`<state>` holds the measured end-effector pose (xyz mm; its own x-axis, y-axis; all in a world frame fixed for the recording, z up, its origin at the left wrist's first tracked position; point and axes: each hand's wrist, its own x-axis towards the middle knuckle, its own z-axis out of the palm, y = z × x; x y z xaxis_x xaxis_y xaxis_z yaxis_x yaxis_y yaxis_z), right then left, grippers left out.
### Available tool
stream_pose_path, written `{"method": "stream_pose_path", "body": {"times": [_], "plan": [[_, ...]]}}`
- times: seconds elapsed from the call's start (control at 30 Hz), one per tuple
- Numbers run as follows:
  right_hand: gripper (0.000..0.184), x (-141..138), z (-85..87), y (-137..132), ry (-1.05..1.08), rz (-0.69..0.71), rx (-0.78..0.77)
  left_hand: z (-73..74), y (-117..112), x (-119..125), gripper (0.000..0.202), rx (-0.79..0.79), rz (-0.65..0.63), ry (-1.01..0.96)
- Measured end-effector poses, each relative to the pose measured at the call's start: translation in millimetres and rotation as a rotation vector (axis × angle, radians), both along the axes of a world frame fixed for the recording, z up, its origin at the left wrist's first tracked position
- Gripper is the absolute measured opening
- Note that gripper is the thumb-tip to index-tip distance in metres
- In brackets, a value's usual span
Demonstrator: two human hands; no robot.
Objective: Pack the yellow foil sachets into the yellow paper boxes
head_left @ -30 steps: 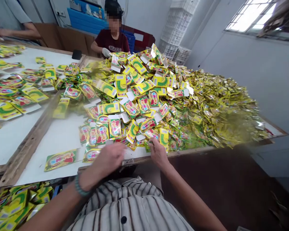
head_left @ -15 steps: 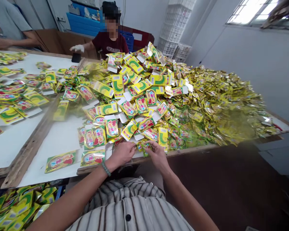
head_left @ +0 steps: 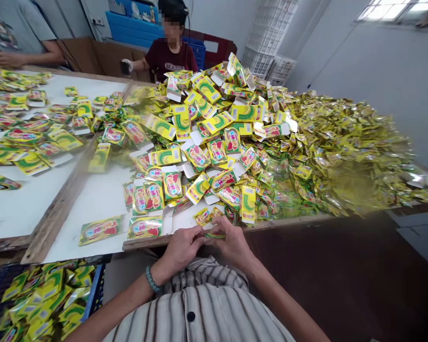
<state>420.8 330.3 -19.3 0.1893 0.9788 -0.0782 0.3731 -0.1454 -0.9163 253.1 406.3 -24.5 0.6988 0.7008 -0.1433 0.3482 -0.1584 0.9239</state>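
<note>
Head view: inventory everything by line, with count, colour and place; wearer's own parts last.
tabletops: two, white, middle
cartons: many, yellow and green, centre and left
sachets: many, gold, right
crate: one, blue, lower left
co-workers: two, red and grey shirts, behind
object: one, black, co-worker's hand
cardboard: uncounted, brown, behind
containers: uncounted, blue, back
baskets: several, white, behind
window: one, bright, upper right
shirt: one, striped, bottom
bracelet: one, green, left wrist
left hand: one, table edge
right hand: one, holding green packet
</note>
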Motion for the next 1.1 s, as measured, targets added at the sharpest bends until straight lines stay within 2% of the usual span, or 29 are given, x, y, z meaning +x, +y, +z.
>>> {"method": "stream_pose_path", "body": {"times": [0.07,0.2,0.27,0.33,0.4,0.47,0.53,0.6,0.67,0.77,0.9,1.0,1.1], "plan": [[0.036,-1.4,5.4,-5.8,0.207,-0.014,-0.034,1.5,-3.6,2.3,0.027,-0.125,-0.038,-0.074],[0.043,-7.2,11.1,-11.3,0.738,-0.118,-0.046,4.7,-7.6,12.4,0.037,-0.598,-0.029,-0.297],[0.042,-9.8,8.4,-10.7,0.872,-0.183,-0.031,4.6,-4.1,17.3,0.040,-0.677,-0.018,-0.322],[0.038,-8.8,2.6,-8.7,0.847,-0.233,-0.029,2.0,4.6,20.8,0.039,-0.562,-0.009,-0.238],[0.031,-3.5,-4.7,-5.6,0.640,-0.276,-0.016,-3.3,15.9,24.0,0.036,-0.225,0.080,-0.030],[0.023,3.8,-12.6,-1.4,0.318,-0.289,0.015,-10.0,25.6,28.2,0.029,0.183,0.188,0.213],[0.016,9.4,-20.6,3.9,0.025,-0.260,0.059,-16.5,30.7,33.3,0.020,0.434,0.228,0.369],[0.019,11.7,-27.6,9.6,-0.137,-0.221,0.099,-21.3,31.7,37.1,0.016,0.494,0.217,0.398],[0.023,12.1,-31.4,14.7,-0.171,-0.216,0.108,-23.8,31.2,36.9,0.013,0.484,0.209,0.377],[0.016,12.5,-27.1,21.4,-0.055,-0.202,0.050,-23.5,32.3,26.9,0.011,0.338,0.238,0.255],[0.016,9.3,-8.7,33.9,0.056,-0.007,0.064,-18.1,34.0,5.4,0.023,-0.146,0.227,-0.096],[0.012,-0.2,-0.6,44.5,-0.004,0.093,0.089,-13.9,31.3,-7.9,0.034,-0.358,0.203,-0.133],[0.016,-12.2,-4.4,50.4,0.007,0.109,0.000,-11.9,25.2,-17.9,0.043,-0.435,0.268,-0.134]]}}
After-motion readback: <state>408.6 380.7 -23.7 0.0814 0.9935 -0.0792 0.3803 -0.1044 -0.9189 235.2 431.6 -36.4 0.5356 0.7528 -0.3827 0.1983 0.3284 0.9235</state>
